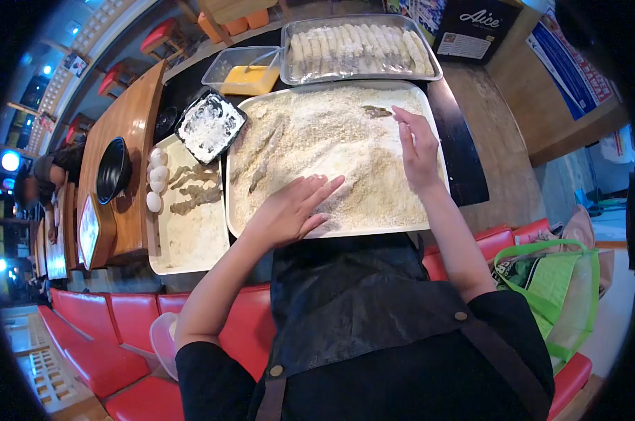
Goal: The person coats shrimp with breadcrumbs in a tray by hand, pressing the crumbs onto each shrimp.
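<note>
A large white tray (232,210) holds a layer of pale crumbs (345,140). My left hand (293,209) lies on the crumbs near the front edge, fingers spread, holding nothing. At the tray's right side my right hand (418,147) is over the crumbs, its fingers apart and nothing visible between them. A small dark piece (378,111) lies just left of its fingertips. Another long, crumb-covered piece (265,158) rests at the tray's left.
Behind are a metal tray of coated sticks (359,50) and a tub of yellow liquid (251,78). At left are a black floury container (211,126), eggs (157,179) and a shallow tray (191,242). A person (54,172) is at far left.
</note>
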Motion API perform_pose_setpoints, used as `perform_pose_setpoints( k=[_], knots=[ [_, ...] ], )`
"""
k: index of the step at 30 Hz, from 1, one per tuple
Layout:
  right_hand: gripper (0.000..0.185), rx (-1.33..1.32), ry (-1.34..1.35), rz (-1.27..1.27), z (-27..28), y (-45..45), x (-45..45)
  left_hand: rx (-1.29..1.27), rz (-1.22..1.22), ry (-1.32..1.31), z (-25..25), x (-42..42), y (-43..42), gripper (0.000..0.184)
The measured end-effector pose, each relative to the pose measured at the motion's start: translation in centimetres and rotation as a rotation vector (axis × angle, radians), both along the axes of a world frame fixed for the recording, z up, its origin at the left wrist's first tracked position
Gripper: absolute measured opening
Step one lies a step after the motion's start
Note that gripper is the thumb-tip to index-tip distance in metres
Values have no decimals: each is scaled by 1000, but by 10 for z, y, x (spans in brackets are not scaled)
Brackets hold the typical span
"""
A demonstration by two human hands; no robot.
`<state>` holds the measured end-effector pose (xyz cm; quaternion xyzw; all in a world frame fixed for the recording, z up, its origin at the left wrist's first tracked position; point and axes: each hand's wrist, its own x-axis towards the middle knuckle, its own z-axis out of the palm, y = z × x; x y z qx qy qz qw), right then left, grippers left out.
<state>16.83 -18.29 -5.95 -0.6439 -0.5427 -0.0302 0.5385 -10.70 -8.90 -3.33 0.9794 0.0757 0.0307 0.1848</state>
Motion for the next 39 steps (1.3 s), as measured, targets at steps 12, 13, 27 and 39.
perform_pose_setpoints(
  k=[12,13,27,39],
  knots=[
    [27,19,20,-4,-2,2,-2,-320,39,-139,-13,74,15,66],
    [27,20,21,-5,-3,2,-2,-242,-7,-238,-23,78,8,66],
    [26,-9,1,7,-1,2,-3,-117,-50,-128,-38,88,6,72],
    [25,3,19,-6,-6,3,-1,-337,277,-196,7,35,14,51]
  ],
)
